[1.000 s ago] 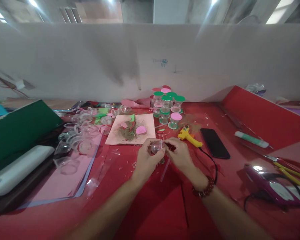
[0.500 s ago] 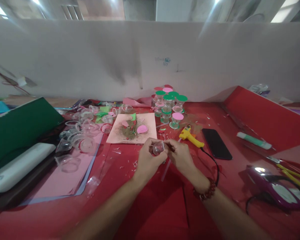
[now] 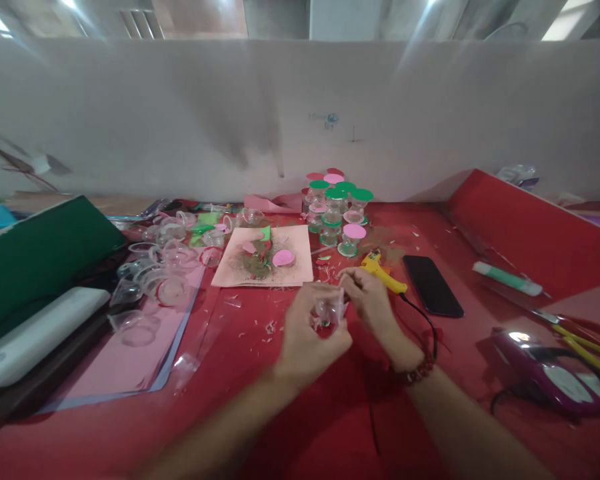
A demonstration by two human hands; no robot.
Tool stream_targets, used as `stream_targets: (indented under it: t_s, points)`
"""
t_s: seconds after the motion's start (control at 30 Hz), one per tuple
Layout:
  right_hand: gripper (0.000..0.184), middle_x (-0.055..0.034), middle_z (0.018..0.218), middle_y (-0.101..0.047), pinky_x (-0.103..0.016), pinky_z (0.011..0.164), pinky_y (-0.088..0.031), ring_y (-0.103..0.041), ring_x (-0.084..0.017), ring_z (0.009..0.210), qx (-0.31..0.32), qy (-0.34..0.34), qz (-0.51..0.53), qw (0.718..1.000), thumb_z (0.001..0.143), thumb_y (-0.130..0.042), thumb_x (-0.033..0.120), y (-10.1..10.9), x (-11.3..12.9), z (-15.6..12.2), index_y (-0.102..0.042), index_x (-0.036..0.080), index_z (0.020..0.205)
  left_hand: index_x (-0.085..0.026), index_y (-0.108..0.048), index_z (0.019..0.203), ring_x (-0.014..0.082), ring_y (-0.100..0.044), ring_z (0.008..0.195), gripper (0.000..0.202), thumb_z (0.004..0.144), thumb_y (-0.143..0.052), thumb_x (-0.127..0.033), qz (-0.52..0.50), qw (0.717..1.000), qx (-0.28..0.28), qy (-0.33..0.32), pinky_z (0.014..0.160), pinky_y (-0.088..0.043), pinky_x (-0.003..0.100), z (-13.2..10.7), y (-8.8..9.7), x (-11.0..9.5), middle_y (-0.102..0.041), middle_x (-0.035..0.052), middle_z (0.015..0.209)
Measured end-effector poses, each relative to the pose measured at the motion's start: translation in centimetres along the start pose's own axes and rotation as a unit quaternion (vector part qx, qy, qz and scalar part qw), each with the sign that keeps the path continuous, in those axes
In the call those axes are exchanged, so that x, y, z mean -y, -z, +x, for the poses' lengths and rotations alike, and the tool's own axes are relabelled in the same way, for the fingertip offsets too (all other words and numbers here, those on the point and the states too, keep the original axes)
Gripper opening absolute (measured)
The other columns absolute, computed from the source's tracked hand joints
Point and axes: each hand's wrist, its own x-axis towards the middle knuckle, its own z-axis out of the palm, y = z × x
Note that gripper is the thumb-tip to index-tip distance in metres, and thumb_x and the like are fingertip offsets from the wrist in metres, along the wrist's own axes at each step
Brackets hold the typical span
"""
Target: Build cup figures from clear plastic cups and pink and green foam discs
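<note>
Over the red table (image 3: 305,427), my left hand (image 3: 310,337) is closed around a small clear plastic cup (image 3: 329,309). My right hand (image 3: 370,300) pinches at the cup's far rim with its fingers together; a red bead bracelet (image 3: 416,372) circles that wrist. Both hands meet just in front of a pink paper sheet (image 3: 300,267) strewn with brownish filler and pink and green cut-outs. A yellow glue gun (image 3: 380,272) lies just beyond my right hand, its black cord running back past the wrist.
Finished little jars with green and pink lids (image 3: 337,207) stand at the back. A heap of clear cups (image 3: 165,263) lies on pink plastic sheet at left, beside green board (image 3: 35,253). At the right are a black phone (image 3: 433,285), a glue stick (image 3: 507,279) and a purple tool (image 3: 540,373).
Both hands have shifted a little to the right and forward with the cup, towards the glue gun. My left hand has turned so its back faces the camera, covering more of the cup.
</note>
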Motion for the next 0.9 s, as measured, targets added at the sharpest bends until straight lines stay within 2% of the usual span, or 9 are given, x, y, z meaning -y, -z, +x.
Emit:
stream_targets:
  t_s: [0.07, 0.17, 0.3, 0.43, 0.57, 0.7, 0.9]
  points:
    - [0.018, 0.0015, 0.058, -0.061, -0.025, 0.052, -0.050, -0.059, -0.014, 0.051, -0.031, -0.019, 0.045, 0.998, 0.081, -0.055, 0.037, 0.5, 0.3, 0.3, -0.058, 0.020, 0.079, -0.022, -0.064, 0.098, 0.0222, -0.061, 0.098, 0.033, 0.067, -0.068, -0.010, -0.032, 0.999, 0.020, 0.003, 0.083, -0.049, 0.032, -0.6, -0.3, -0.4, -0.063, 0.0082, 0.106]
    - [0.019, 0.0014, 0.061, -0.062, -0.025, 0.053, -0.052, -0.060, -0.014, 0.052, -0.035, -0.006, 0.067, 0.997, 0.083, -0.056, 0.039, 0.6, 1.0, 0.1, -0.058, 0.020, 0.084, -0.021, -0.063, 0.099, 0.0182, -0.062, 0.086, 0.030, 0.070, -0.069, -0.015, -0.125, 0.989, 0.017, 0.077, 0.078, -0.050, 0.030, -0.3, -0.1, -0.7, -0.066, 0.0059, 0.096]
    - [0.021, 0.0013, 0.063, -0.061, -0.024, 0.050, -0.051, -0.060, -0.014, 0.053, -0.026, 0.001, 0.072, 0.997, 0.086, -0.055, 0.041, -0.1, 1.2, -0.7, -0.057, 0.021, 0.082, -0.020, -0.063, 0.092, 0.0137, -0.063, 0.078, 0.019, 0.074, -0.067, -0.023, -0.275, 0.945, -0.023, 0.178, 0.072, -0.050, 0.025, 1.7, 1.0, -0.2, -0.068, 0.0018, 0.089]
    - [0.026, 0.0013, 0.062, -0.060, -0.025, 0.048, -0.049, -0.058, -0.014, 0.052, 0.006, -0.003, 0.041, 0.999, 0.086, -0.057, 0.045, -0.5, 0.8, -1.0, -0.059, 0.021, 0.078, -0.018, -0.067, 0.091, 0.0122, -0.065, 0.077, 0.021, 0.075, -0.069, -0.032, -0.331, 0.913, -0.036, 0.235, 0.072, -0.052, 0.024, 3.0, 1.7, 0.7, -0.069, 0.0018, 0.094]
    - [0.021, -0.0020, 0.071, -0.068, -0.027, 0.058, -0.050, -0.061, -0.016, 0.062, 0.019, 0.039, -0.012, 0.999, 0.082, -0.062, 0.039, -0.5, 0.5, -1.0, -0.068, 0.019, 0.080, -0.016, -0.068, 0.093, 0.0121, -0.065, 0.075, 0.023, 0.078, -0.067, -0.033, -0.372, 0.882, -0.056, 0.285, 0.070, -0.053, 0.023, 3.2, 1.8, 1.1, -0.071, 0.0030, 0.091]
    - [0.018, -0.0053, 0.082, -0.075, -0.031, 0.069, -0.051, -0.066, -0.020, 0.073, 0.008, 0.066, -0.033, 0.997, 0.078, -0.065, 0.034, -0.6, 0.5, -0.9, -0.075, 0.019, 0.083, -0.015, -0.069, 0.089, 0.0111, -0.063, 0.066, 0.017, 0.082, -0.063, -0.029, -0.390, 0.865, -0.070, 0.307, 0.059, -0.050, 0.021, 3.5, 1.9, 0.9, -0.071, 0.0021, 0.082]
    - [0.020, -0.0050, 0.077, -0.075, -0.031, 0.066, -0.051, -0.067, -0.020, 0.070, 0.010, 0.058, -0.048, 0.997, 0.079, -0.065, 0.035, -0.6, 0.4, -1.0, -0.076, 0.019, 0.081, -0.015, -0.070, 0.085, 0.0103, -0.062, 0.062, 0.017, 0.085, -0.061, -0.029, -0.406, 0.857, -0.082, 0.307, 0.056, -0.049, 0.021, 3.9, 2.2, 1.1, -0.071, 0.0020, 0.078]
